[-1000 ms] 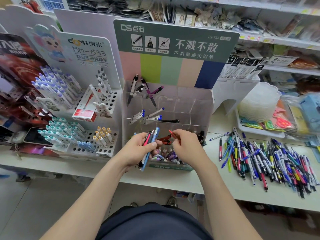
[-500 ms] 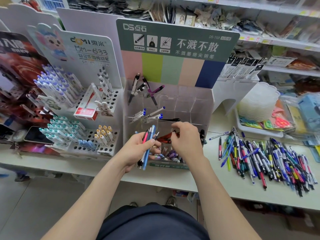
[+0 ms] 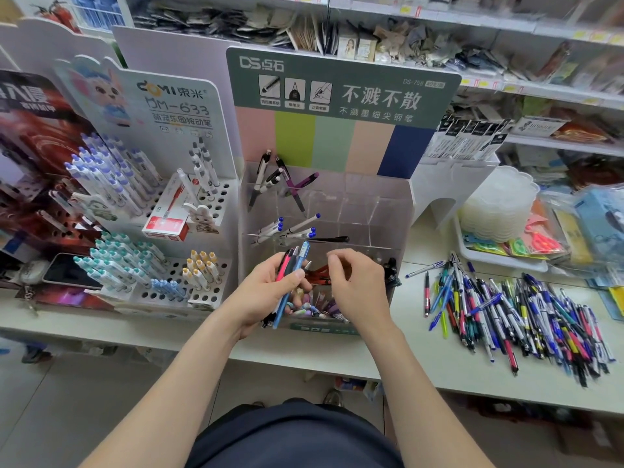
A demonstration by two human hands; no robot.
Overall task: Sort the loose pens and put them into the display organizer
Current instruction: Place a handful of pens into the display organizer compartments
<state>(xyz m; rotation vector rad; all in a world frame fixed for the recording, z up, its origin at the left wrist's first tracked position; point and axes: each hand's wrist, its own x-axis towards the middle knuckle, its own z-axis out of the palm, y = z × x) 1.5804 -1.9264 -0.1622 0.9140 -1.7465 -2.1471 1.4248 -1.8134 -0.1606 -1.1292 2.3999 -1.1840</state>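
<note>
Bench (image 3: 337,354): white, long, spans the shop front. Behind bench: white wall shelves (image 3: 557,92), tiered, crammed with stationery; yellow price tags (image 3: 589,37) on edges. Below bench: grey tiled floor (image 3: 84,400). Light: soft, even.

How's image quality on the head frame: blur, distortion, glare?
Head view: right hand motion-smeared at the fingertips; left hand and its bundle of pens sharp; wide-angle bend curves the shelves and counter edge; light even, shadows soft; no hard glare on the clear organizer.
</note>
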